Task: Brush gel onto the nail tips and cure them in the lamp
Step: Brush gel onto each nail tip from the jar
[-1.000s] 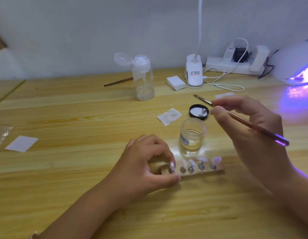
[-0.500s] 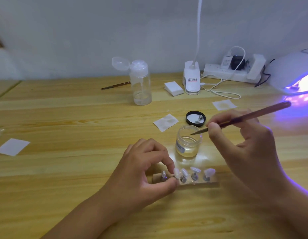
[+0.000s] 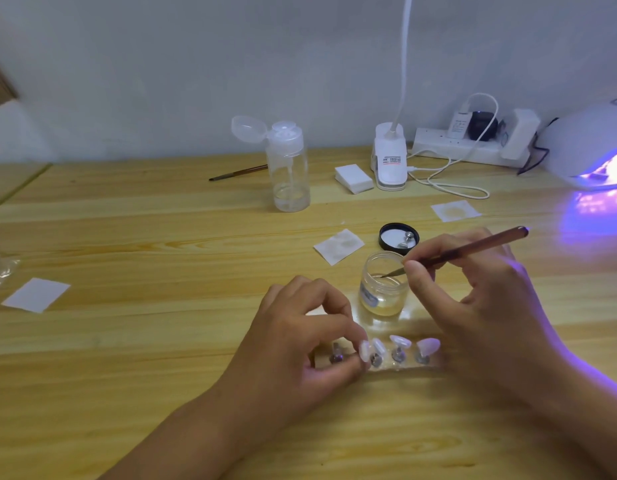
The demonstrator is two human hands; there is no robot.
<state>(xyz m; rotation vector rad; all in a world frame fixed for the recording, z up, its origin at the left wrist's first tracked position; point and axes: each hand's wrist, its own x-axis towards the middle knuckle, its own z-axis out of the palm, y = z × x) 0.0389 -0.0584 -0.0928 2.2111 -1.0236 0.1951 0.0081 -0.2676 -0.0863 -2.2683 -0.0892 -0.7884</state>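
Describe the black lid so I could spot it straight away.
Start at the glowing purple lamp at the far right and look left to the small glass jar the brush dips into. Just behind that jar lies the black lid, the only dark round thing among white pads, holding metal pieces.

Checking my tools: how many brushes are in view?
2. One brush is pinched in the right hand, its tip inside the gel jar; the second brush lies at the back of the table, its end behind the pump bottle. None seems hidden.
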